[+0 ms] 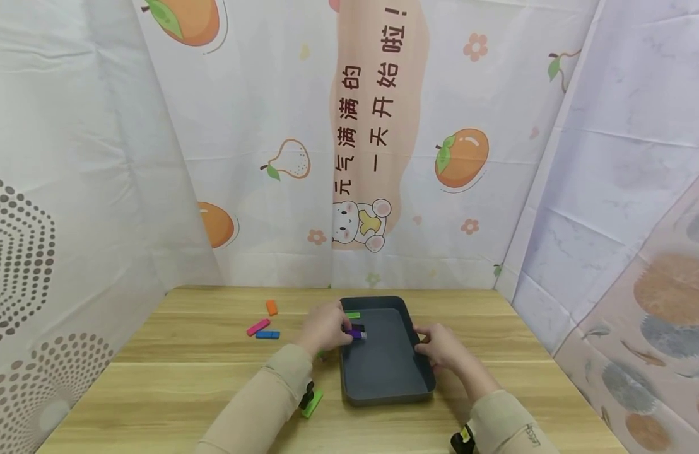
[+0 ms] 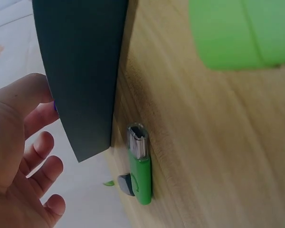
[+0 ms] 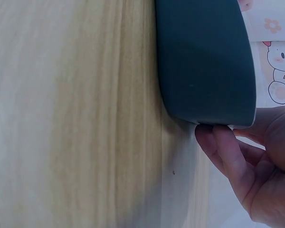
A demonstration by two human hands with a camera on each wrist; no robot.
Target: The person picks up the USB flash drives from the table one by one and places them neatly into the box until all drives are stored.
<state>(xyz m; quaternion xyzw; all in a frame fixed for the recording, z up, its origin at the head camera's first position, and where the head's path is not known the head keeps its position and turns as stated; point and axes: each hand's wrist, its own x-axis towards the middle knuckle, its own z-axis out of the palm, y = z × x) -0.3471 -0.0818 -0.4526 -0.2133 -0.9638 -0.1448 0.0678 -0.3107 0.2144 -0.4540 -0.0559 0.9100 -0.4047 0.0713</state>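
My left hand reaches over the left wall of a dark grey tray and pinches a purple USB flash drive low inside it. Close by in the tray lie a black flash drive and a light green one. In the left wrist view the tray wall hides most of the purple drive. My right hand holds the tray's right side; in the right wrist view its fingers press the outer wall. A green flash drive with a metal plug lies on the table outside the tray.
Left of the tray, an orange piece, a pink piece and a blue piece lie on the wooden table. A bright green piece lies near my left wrist. Printed curtains surround the table's back and sides.
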